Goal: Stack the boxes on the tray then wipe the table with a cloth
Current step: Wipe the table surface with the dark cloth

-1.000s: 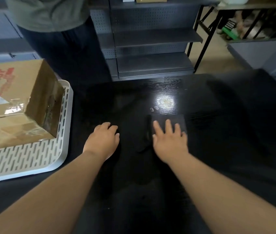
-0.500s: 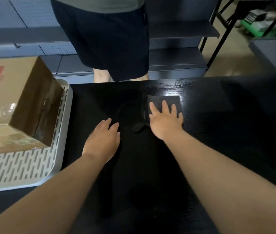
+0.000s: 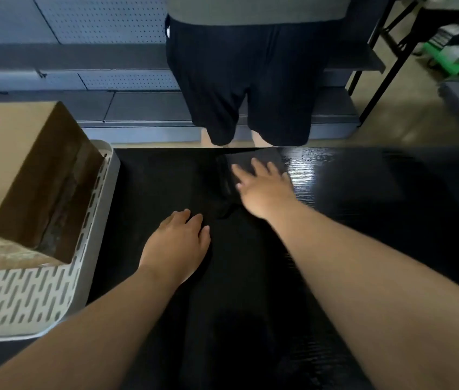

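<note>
A dark cloth [image 3: 246, 161] lies flat on the black table [image 3: 363, 206] near its far edge. My right hand [image 3: 265, 187] presses on it, palm down with fingers spread. My left hand [image 3: 179, 243] rests flat on the bare table nearer to me, holding nothing. On the left, a white slotted tray [image 3: 26, 299] carries stacked cardboard boxes [image 3: 26, 175]; the top box is large and brown, and a lower one shows beneath it.
A person in black shorts [image 3: 248, 88] stands just beyond the table's far edge, right behind the cloth. Grey perforated shelving [image 3: 96, 60] runs behind them. Black metal table legs [image 3: 374, 68] and green items stand at the back right.
My right hand has pushed the cloth away from me toward the far edge of the table. The left hand stayed where it was. The person opposite has shifted to the right in view.
</note>
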